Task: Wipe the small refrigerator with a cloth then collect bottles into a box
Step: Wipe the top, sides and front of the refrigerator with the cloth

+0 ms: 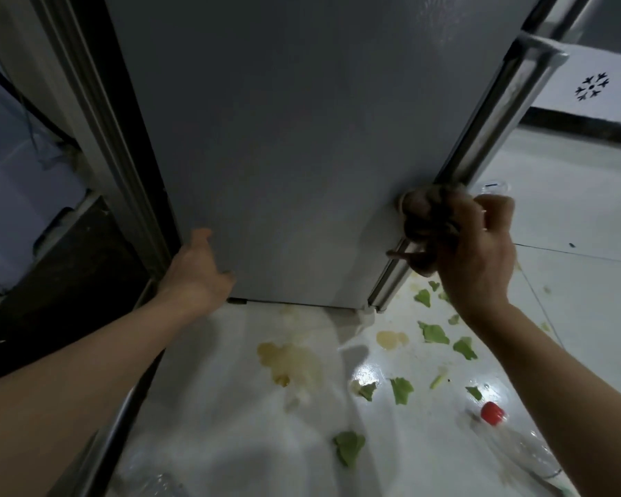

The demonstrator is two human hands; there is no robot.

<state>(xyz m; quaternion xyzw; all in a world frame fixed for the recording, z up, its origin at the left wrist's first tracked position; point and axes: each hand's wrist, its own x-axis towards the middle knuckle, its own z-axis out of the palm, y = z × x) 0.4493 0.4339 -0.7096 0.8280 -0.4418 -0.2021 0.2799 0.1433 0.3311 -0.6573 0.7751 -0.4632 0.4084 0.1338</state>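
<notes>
The small grey refrigerator [302, 138] fills the upper middle of the head view, seen from above along its side. My right hand [477, 252] is shut on a brownish bunched cloth [427, 217] pressed against the lower part of the fridge's front edge strip [495, 116]. My left hand [198, 270] rests flat near the fridge's bottom left corner, fingers spread, holding nothing. A clear plastic bottle with a red cap [513, 443] lies on the floor at the lower right. Another clear bottle [147, 478] lies near the bottom edge.
The white tiled floor [570, 217] carries scattered green leaf pieces [434, 333] and yellowish spill stains [287, 360]. A dark cabinet [51, 281] stands to the left of the fridge. A clear round lid or bottle base [495, 186] lies beyond the cloth.
</notes>
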